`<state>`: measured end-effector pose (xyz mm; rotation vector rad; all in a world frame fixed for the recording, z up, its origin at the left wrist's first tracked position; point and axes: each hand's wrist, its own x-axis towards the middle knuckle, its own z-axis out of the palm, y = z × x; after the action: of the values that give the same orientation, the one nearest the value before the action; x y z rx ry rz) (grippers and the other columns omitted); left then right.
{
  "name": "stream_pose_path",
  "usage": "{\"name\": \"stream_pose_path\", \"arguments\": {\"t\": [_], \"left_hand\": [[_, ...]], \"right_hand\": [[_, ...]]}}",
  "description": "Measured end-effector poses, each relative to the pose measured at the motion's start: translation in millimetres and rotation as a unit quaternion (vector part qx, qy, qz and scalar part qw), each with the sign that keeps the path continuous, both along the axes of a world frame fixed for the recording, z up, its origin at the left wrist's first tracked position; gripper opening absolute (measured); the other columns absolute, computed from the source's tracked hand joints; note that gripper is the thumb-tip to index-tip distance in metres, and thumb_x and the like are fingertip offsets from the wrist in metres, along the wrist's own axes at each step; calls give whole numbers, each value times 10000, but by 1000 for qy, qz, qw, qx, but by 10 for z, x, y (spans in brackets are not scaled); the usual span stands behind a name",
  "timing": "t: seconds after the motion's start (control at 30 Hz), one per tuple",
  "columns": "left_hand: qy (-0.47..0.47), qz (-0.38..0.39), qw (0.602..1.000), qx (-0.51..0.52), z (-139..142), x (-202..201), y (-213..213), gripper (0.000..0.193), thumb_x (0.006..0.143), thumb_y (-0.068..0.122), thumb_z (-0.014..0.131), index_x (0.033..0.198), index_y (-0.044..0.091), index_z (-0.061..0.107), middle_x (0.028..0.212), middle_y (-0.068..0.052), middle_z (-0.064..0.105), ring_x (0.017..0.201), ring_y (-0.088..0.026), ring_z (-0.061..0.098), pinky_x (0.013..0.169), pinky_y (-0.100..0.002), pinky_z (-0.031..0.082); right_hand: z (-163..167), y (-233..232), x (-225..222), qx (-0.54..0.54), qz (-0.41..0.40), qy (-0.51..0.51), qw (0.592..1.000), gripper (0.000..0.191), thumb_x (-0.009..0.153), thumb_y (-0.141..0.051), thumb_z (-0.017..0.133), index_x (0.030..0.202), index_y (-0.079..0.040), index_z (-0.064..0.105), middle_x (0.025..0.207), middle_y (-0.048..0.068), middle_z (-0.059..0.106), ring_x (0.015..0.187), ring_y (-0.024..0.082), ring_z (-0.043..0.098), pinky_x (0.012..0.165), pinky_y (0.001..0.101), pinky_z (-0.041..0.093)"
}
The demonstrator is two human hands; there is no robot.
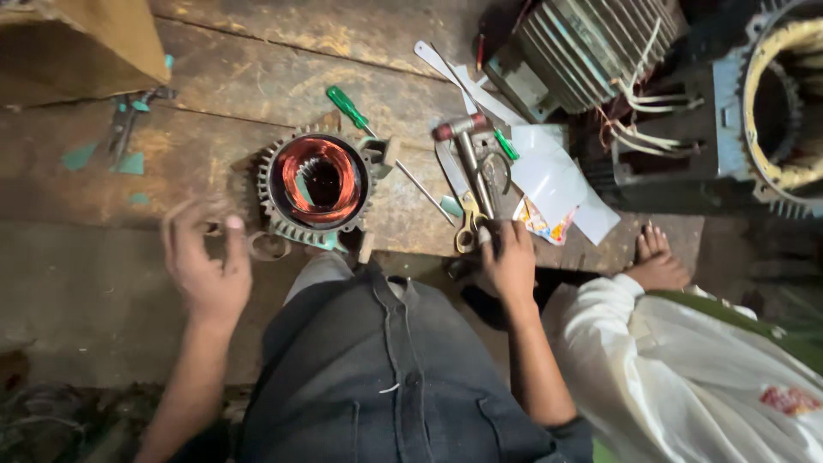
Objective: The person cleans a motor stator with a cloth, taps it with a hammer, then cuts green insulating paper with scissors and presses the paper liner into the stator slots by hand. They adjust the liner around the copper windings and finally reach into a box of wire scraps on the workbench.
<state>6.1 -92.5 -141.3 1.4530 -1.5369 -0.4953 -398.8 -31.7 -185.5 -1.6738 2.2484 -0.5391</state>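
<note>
left hand (206, 261), blurred with fingers loosely spread, hovers at lower left just beside the motor (315, 184) with copper coils at frame centre. right hand (507, 257) pinches scissors (474, 225) right of centre.

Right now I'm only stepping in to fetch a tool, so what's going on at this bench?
A person sits at a worn wooden bench. Their right hand rests on scissors beside a hammer. Their left hand is blurred, open, near a motor stator with copper windings. A green screwdriver lies behind it. Another person's foot rests on the bench edge.
</note>
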Motion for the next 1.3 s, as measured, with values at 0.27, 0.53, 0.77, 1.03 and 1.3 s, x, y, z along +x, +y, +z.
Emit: {"name": "stream_pose_path", "arguments": {"t": [0.27, 0.53, 0.77, 1.03, 1.3], "left_hand": [[-88, -44, 992, -79, 498, -549, -342, 198, 1002, 82, 709, 1190, 45, 657, 1226, -153, 646, 1199, -354, 610, 1075, -467, 476], [-285, -63, 946, -142, 797, -1212, -1677, 835, 884, 415, 880, 1533, 94, 465, 1541, -215, 355, 1352, -511, 442, 1100, -597, 446], [-349, -107, 898, 247, 716, -1434, -2053, 922, 789, 497, 830, 1566, 259, 394, 1658, -196, 101, 1426, -604, 199, 1078, -655, 372], [-550, -80, 824, -113, 774, -1387, -2240, 823, 817, 703, 746, 1221, -4, 633, 1441, -163, 507, 1337, -368, 493, 1025, -501, 453], [-443, 89, 881, 142, 685, -1470, -2684, 832, 857, 810, 669, 1013, -5, 721, 948, -186, 722, 959, -395, 636, 763, -520, 498]], "right_hand": [[-7, 55, 87, -10, 118, 90, 989, 409, 865, -236, 741, 1212, -44, 641, 1112, 178, 648, 1019, 400, 587, 888, 477, 502], [9, -33, 31, 89, 65, 69, 991, 514, 885, -357, 743, 1253, -29, 593, 1085, 206, 670, 1022, 411, 600, 844, 492, 505], [-64, 114, -24, 3, 72, 72, 995, 397, 869, -294, 747, 1157, -48, 627, 1032, 151, 697, 997, 406, 606, 872, 470, 506], [-193, 139, -61, -22, 83, 68, 994, 404, 840, -245, 758, 1175, -56, 635, 1026, 149, 680, 959, 379, 618, 856, 463, 504], [-310, 122, -98, -22, 64, 77, 995, 458, 818, -262, 764, 1197, -47, 623, 1062, 162, 674, 968, 394, 618, 839, 476, 507]]}}
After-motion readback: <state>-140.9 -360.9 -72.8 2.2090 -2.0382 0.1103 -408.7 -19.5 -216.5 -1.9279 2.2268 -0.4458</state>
